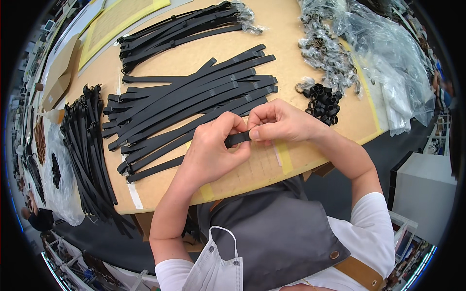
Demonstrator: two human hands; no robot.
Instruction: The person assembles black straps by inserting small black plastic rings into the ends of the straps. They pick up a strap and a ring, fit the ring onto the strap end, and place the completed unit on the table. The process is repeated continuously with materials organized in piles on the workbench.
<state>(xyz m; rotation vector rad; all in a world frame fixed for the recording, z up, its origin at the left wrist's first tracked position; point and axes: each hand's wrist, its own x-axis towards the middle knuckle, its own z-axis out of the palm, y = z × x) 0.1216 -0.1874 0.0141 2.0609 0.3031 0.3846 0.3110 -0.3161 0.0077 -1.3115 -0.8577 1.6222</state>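
Observation:
My left hand [213,145] is closed around a black strap [237,139] close to one end, above the front part of the table. Meeting it there, the thumb and fingers of my right hand [276,125] pinch what looks like a small black keeper loop [250,135] at the strap's tip. The fingers partly hide whether the loop is around the strap. Beyond my hands lies a loose fan of black straps [179,104], with small buckles at their left ends. A heap of black keeper loops [323,103] sits to the right of my right hand.
More straps form a bundle [179,34] at the back and another [90,150] hanging over the left edge. Plastic-wrapped metal buckles [325,48] are piled at the back right, beside clear plastic bags [388,53]. Yellow tape [286,157] marks the table.

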